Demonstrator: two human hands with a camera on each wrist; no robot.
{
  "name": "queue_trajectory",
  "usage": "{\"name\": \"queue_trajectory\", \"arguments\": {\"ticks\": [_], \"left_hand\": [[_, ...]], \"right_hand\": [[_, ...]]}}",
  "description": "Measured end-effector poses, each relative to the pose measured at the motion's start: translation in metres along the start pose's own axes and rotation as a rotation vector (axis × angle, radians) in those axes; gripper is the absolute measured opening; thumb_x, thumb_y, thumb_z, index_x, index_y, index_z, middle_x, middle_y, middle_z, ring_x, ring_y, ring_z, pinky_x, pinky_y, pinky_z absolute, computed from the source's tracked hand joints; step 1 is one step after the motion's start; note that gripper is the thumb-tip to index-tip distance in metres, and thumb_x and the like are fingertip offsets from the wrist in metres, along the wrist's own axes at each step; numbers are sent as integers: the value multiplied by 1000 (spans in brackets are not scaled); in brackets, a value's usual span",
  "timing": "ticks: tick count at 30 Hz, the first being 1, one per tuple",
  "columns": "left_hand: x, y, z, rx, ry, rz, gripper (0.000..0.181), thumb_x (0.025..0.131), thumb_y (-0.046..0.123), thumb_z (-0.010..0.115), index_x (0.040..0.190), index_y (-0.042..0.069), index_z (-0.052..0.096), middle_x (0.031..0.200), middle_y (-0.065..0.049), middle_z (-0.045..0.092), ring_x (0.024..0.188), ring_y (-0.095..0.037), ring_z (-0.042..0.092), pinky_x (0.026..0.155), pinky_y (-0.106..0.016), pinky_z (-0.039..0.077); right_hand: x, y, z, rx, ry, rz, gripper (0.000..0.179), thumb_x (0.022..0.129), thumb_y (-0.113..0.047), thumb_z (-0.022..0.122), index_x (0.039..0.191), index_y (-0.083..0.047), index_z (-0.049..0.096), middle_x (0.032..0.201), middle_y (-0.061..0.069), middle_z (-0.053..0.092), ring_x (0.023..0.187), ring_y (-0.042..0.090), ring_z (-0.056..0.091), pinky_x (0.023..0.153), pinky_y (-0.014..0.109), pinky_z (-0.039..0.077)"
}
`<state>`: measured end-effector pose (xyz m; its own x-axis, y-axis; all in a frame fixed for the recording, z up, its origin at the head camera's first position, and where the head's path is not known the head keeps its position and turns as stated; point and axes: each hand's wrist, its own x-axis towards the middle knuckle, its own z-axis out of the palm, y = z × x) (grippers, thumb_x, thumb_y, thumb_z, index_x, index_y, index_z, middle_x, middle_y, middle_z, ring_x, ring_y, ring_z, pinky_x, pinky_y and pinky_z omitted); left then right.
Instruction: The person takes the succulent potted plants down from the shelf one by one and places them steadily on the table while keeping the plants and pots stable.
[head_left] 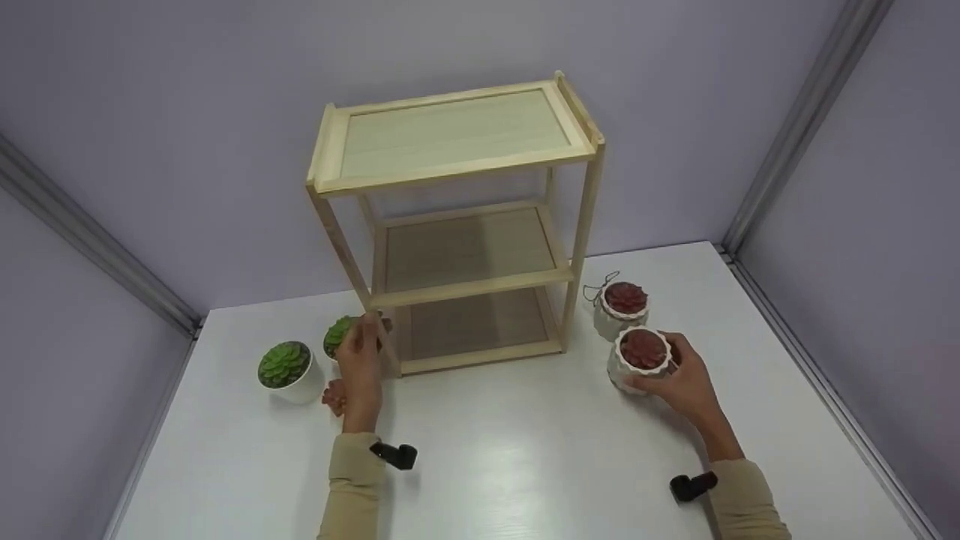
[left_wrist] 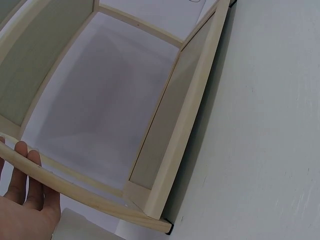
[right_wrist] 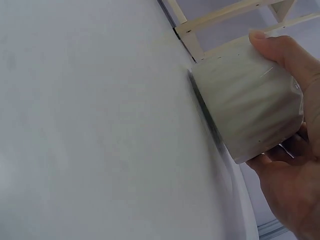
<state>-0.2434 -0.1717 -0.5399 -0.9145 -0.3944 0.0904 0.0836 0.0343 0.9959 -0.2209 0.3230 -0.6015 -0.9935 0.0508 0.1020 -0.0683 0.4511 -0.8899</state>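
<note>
My left hand (head_left: pixel 362 379) is at the left front post of a three-tier wooden shelf (head_left: pixel 480 286), with its fingers curled round the post (left_wrist: pixel 80 195). Beside that hand, a green succulent (head_left: pixel 339 335) is partly covered by it, and a reddish plant (head_left: pixel 334 397) shows at its wrist. On the right, my right hand (head_left: pixel 684 379) grips a white scalloped pot (right_wrist: pixel 250 97) holding a red succulent (head_left: pixel 643 349). The pot's base is close to the tabletop; I cannot tell whether it touches. Just behind it stands a similar pot (head_left: pixel 613 324) with a red succulent and a string.
A white pot (head_left: pixel 304 384) with a green succulent stands left of the left hand. The white table (head_left: pixel 495 450) is bounded by a back wall and side panels with metal frame strips (head_left: pixel 810 382). The shelf stands near the back wall.
</note>
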Motion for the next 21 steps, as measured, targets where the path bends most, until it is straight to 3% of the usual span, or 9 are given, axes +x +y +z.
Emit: {"name": "queue_trajectory", "arguments": {"ticks": [3,8,16,21], "left_hand": [[-1,1,0,-7,-15,0,55,109,50,51,136,6,68,128,-14,75,124,-12,66,113,-35,52],[-2,1,-1,-22,-33,-10,56,109,50,51,139,5,66,134,-19,72,130,-19,64,117,-42,49],[-2,1,-3,-21,-33,-17,50,109,48,51,136,10,69,134,-18,72,128,-16,65,118,-41,49],[-3,4,-1,-22,-34,-28,52,109,50,50,138,9,67,134,-15,73,132,-19,64,118,-42,49]], "right_hand": [[0,1,0,19,-8,12,87,75,-19,98,146,-7,50,144,10,60,122,-12,48,106,7,38],[0,4,-1,14,-14,27,87,75,-21,98,146,-6,50,144,10,59,123,-9,48,105,9,38],[1,7,-3,-12,-39,24,88,75,-23,98,146,-5,48,147,13,58,131,5,49,121,46,38],[0,7,-7,12,-76,25,94,78,-23,96,153,-6,43,152,15,54,144,25,48,125,55,35]]}}
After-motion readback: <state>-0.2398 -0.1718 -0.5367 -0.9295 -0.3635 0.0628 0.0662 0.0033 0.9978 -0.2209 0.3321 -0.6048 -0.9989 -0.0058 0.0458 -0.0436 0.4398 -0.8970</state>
